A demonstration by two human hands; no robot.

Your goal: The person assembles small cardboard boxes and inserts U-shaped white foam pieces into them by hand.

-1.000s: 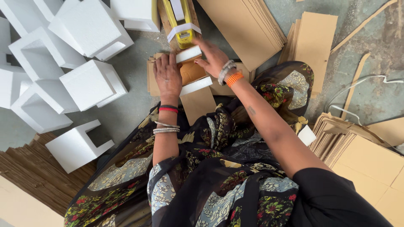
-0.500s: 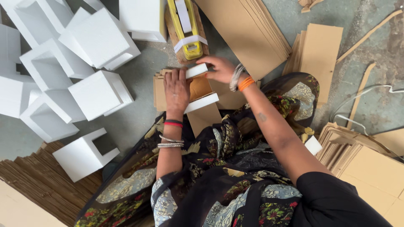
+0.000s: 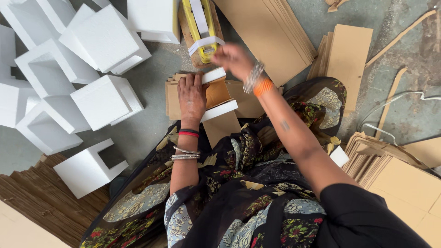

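Left hand (image 3: 192, 95) pressed flat on small cardboard piece (image 3: 217, 94), two white foam strips (image 3: 219, 110) across it, atop flat cardboard stack (image 3: 173, 96). Right hand (image 3: 233, 59) just beyond, blurred, grip unclear, beside yellow tape dispenser (image 3: 202, 27). Left of stack, about seven white foam blocks (image 3: 104, 100).

The right hand (image 3: 234, 59) is lifting off the white foam strip (image 3: 214, 75) it was pressing earlier, rising blurred toward the yellow tape dispenser (image 3: 200, 27)
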